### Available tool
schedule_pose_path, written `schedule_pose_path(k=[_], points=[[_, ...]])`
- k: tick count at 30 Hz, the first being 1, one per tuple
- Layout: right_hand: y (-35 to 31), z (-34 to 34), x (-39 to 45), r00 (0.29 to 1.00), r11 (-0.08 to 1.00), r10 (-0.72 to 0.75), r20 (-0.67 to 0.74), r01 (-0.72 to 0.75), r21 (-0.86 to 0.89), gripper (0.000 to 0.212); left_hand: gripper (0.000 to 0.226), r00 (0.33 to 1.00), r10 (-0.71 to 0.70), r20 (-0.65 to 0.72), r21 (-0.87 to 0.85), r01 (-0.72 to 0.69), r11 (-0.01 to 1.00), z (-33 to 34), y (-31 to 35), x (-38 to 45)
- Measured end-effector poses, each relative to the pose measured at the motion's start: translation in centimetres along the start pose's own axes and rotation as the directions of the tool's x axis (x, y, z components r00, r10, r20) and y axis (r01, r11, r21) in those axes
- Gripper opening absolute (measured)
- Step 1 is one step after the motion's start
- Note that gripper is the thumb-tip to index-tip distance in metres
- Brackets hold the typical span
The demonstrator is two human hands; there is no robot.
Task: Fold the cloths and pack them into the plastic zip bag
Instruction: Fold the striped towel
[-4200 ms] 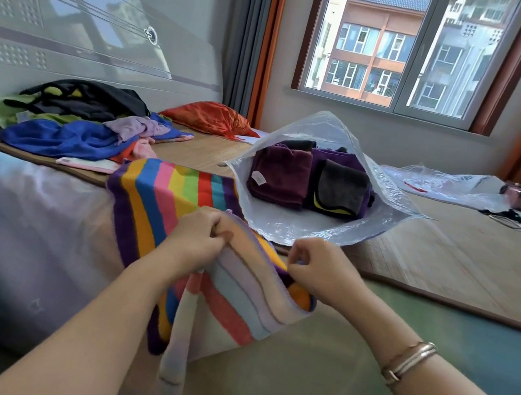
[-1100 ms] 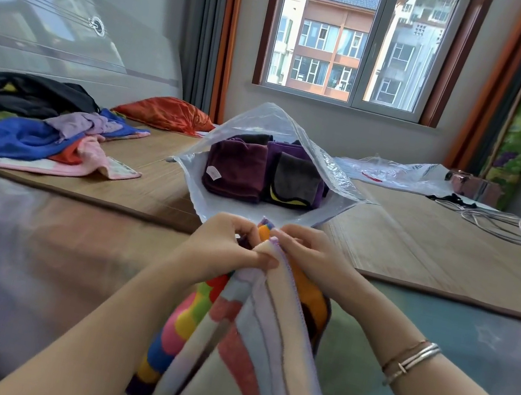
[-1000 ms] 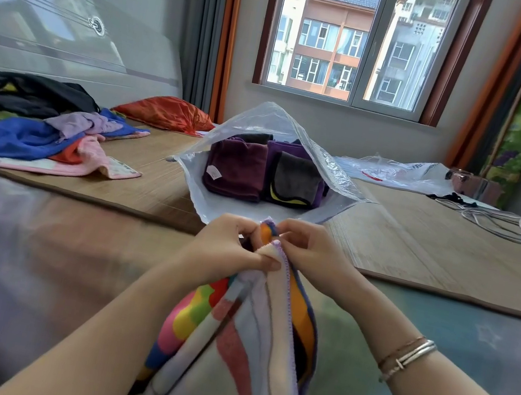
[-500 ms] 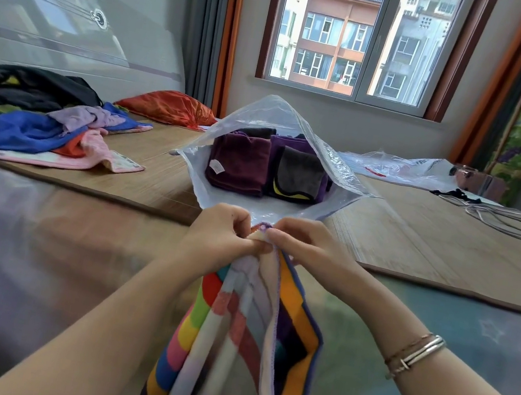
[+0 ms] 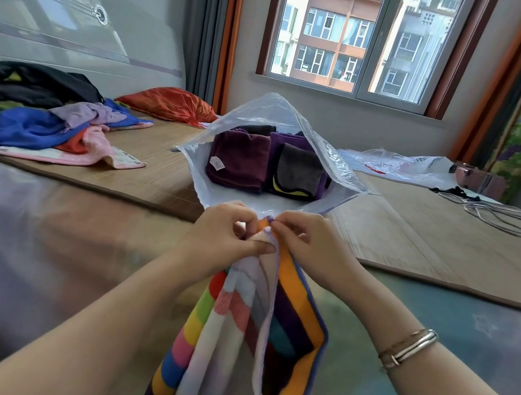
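Before the zip bag: both hands meet just in front of its open mouth, holding one cloth up between them.
Left hand (image 5: 222, 236): fingers curled, thumb and fingertips pinching the top edge of the rainbow-striped towel (image 5: 247, 341).
Right hand (image 5: 305, 243): also curled, pinching the same top edge, touching the left hand.
Rainbow-striped towel: hangs down from the pinch, doubled lengthwise, pale back outward on the left, orange and purple stripes showing inside the fold.
Plastic zip bag (image 5: 337, 165): lies on the bamboo mat (image 5: 420, 232), mouth propped open toward the hands.
Inside the bag: a folded maroon towel (image 5: 239, 162) left, a grey cloth (image 5: 298, 172) over a purple one right.
Left of the bag: unfolded cloth pile (image 5: 32, 119) on the mat.
Right of the bag: cables (image 5: 505, 219), well apart.
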State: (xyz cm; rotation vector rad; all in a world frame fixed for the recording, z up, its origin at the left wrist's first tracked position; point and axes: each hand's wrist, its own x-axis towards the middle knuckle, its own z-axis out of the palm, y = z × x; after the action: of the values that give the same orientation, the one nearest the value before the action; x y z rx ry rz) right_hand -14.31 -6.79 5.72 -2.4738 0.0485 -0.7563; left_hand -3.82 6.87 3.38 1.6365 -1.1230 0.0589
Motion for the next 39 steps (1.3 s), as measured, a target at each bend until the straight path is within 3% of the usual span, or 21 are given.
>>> schedule_pose_path(k=[4,14,17,19,23,29,34,36,39], points=[[-0.4,0.2,-0.3,0.998,0.999,0.014,0.060,-0.017,0.046,0.019,0.037,0.999,-0.022,0.039,-0.056,0.024,0.998,0.1,0.3,0.0],[-0.7,0.1,-0.6,0.995,0.985,-0.008,0.096,-0.008,0.171,0.017,0.048,0.996,-0.073,0.060,-0.018,0.074,0.997,-0.4,-0.3,0.2],[-0.4,0.4,-0.3,1.000,0.989,0.011,0.007,-0.012,0.146,0.019,0.047,0.991,-0.099,0.090,-0.063,0.105,0.992,-0.3,0.0,0.1],[0.0,0.1,0.0,0.991,0.995,0.029,-0.129,-0.016,0.103,0.021,0.040,0.977,-0.128,0.169,-0.056,0.139,0.989,-0.2,-0.1,0.0],[1.3,-1.8,0.1,0.911,0.990,0.128,-0.391,-0.096,0.100,0.021,0.039,0.953,-0.147,0.265,0.043,0.141,0.989,-0.3,-1.1,-0.3],[3.9,-3.2,-0.4,0.844,0.972,0.233,-0.484,-0.221,0.082,0.033,0.038,0.851,-0.284,0.441,0.330,0.141,0.933,-1.2,-1.5,-1.1],[4.9,-4.0,-0.9,0.773,0.956,0.283,-0.568,-0.279,0.096,0.022,0.034,0.796,-0.453,0.401,0.665,0.087,0.742,-1.8,-2.0,-1.6],[5.4,-4.6,-1.3,0.726,0.948,0.299,-0.620,-0.303,0.102,0.021,0.033,0.821,-0.461,0.338,0.695,0.112,0.710,-2.5,-1.9,-1.4],[5.9,-5.7,-1.9,0.661,0.940,0.310,-0.683,-0.322,0.115,0.022,0.041,0.934,-0.285,0.217,0.519,0.137,0.844,-3.8,-0.8,-0.6]])
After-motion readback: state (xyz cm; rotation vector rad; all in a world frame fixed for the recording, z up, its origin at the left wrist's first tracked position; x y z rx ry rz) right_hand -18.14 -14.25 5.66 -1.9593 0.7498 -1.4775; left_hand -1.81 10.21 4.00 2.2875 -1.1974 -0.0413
